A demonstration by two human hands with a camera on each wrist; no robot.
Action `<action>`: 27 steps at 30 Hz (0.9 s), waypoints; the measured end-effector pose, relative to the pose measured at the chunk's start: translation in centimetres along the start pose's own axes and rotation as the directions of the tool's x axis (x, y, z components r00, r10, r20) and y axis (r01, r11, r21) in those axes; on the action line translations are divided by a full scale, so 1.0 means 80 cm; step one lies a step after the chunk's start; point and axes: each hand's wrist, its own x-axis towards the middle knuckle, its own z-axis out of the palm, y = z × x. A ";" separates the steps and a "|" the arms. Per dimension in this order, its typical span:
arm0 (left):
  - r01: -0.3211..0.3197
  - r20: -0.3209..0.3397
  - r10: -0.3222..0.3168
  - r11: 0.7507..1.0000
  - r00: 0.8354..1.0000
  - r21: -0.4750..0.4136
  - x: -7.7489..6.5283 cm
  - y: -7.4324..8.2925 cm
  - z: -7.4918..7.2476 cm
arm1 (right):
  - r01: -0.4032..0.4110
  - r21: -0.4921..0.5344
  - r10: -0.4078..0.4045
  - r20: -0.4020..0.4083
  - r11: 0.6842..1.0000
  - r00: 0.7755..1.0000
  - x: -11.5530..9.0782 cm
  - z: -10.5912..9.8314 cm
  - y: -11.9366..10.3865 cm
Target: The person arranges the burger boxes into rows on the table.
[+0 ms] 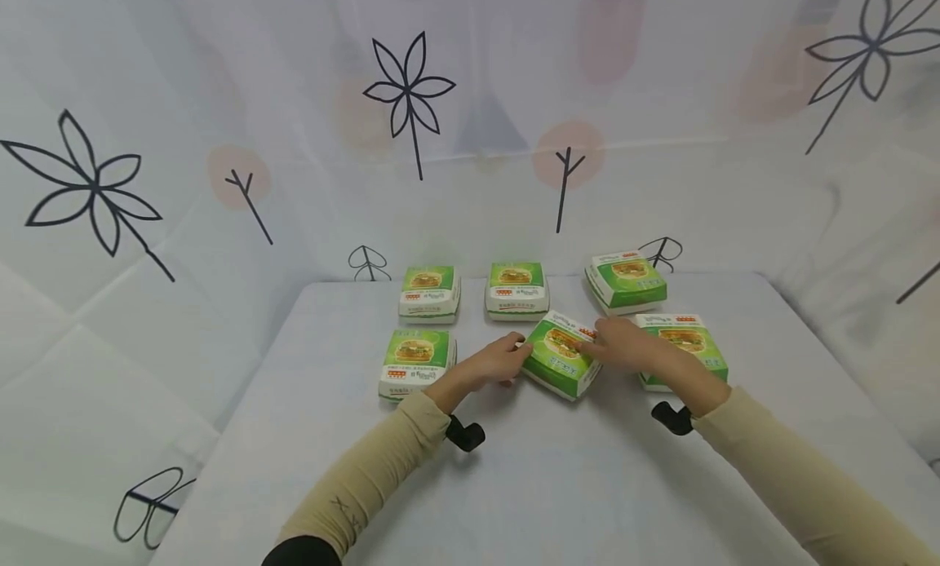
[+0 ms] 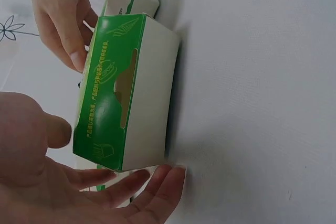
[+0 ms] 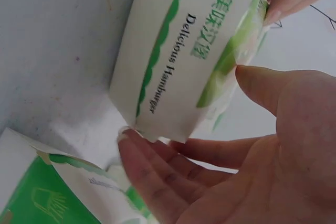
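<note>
Between the two hands a green and white hamburger box (image 1: 561, 352) sits turned at an angle on the white-covered table. My left hand (image 1: 498, 360) holds its near left corner, with the fingers round the end of the box in the left wrist view. On the other side my right hand (image 1: 624, 344) grips it, thumb on the printed lid and fingers along the far edge. In the right wrist view the box's white side (image 3: 173, 51) carries the words "Delicious Hamburger". A slotted green flap (image 2: 105, 103) faces the left wrist camera. The lid is closed.
Several like boxes stand around: one at front left (image 1: 417, 360), one at back left (image 1: 429, 293), one at back middle (image 1: 516, 289), one at back right (image 1: 627, 280). Another box (image 1: 686, 346) lies partly behind the right forearm. A patterned cloth (image 1: 470, 191) hangs behind the table.
</note>
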 end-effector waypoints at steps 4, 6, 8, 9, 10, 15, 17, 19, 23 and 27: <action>0.027 -0.034 -0.026 0.999 0.999 0.044 -0.006 0.002 0.004 | -0.018 -0.014 0.018 0.018 1.000 1.000 0.001 -0.003 -0.001; 0.033 -0.045 -0.030 0.997 0.999 0.065 -0.009 0.003 0.007 | -0.021 -0.019 0.022 0.019 1.000 1.000 0.002 -0.003 0.000; 0.033 -0.043 -0.029 0.996 0.999 0.079 -0.010 0.004 0.009 | -0.018 -0.017 0.018 0.014 1.000 1.000 0.003 -0.003 0.001; 0.033 -0.044 -0.029 0.995 0.999 0.090 -0.010 0.004 0.009 | -0.017 -0.007 0.017 0.015 1.000 1.000 0.004 -0.003 0.002; 0.032 -0.042 -0.028 0.995 0.999 0.098 -0.010 0.005 0.010 | -0.016 0.002 0.016 0.016 1.000 1.000 0.005 -0.004 0.002; 0.029 -0.051 -0.022 0.988 0.998 0.152 -0.002 0.004 0.005 | -0.011 0.034 0.009 0.048 0.999 0.999 0.005 -0.004 0.003; 0.028 -0.059 -0.018 0.985 0.998 0.168 0.002 0.003 0.003 | -0.010 0.036 0.008 0.065 0.999 0.998 0.003 -0.003 0.002; 0.027 -0.064 -0.016 0.986 0.998 0.165 0.006 0.002 0.000 | -0.020 0.031 0.018 0.081 0.999 0.997 0.002 -0.002 0.000; 0.051 -0.092 -0.035 0.983 0.995 0.174 0.007 0.001 0.001 | -0.050 0.026 0.048 0.080 0.998 0.996 0.000 -0.003 -0.003; 0.084 -0.119 -0.063 0.978 0.991 0.189 0.002 0.002 0.008 | -0.074 0.027 0.072 0.056 0.997 0.996 0.003 -0.006 -0.002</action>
